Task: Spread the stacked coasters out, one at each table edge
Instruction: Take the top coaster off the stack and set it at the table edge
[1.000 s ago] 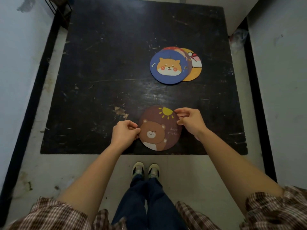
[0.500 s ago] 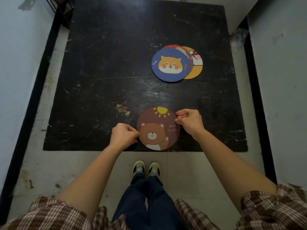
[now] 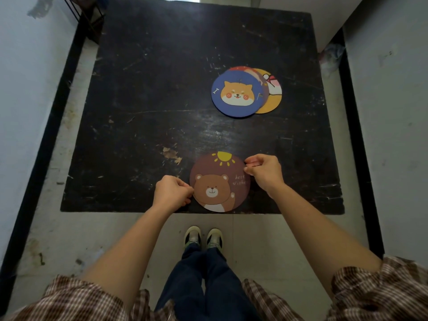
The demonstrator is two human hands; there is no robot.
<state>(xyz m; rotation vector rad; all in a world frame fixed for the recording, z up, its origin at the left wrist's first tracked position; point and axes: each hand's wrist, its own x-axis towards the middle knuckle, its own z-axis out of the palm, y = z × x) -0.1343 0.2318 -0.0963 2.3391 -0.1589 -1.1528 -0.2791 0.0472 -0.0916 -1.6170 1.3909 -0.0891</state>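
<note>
A brown coaster with a bear and a yellow sun (image 3: 218,181) lies flat at the near edge of the black table (image 3: 150,100). My left hand (image 3: 172,192) pinches its left rim and my right hand (image 3: 264,171) pinches its right rim. Further back, right of the middle, a stack of coasters stays fanned out: a blue coaster with a dog (image 3: 237,95) on top, a red-rimmed one (image 3: 240,68) peeking out behind it, and a yellow one (image 3: 273,96) sticking out to the right.
Pale walls close in on the left (image 3: 27,112) and right (image 3: 393,112) of the table. A dark wire rack (image 3: 85,17) stands at the back left corner. My feet (image 3: 203,237) are on the tiled floor just below the near edge.
Both hands have turned the bear coaster upright and slid it slightly nearer the table's front edge. The fanned stack has not moved.
</note>
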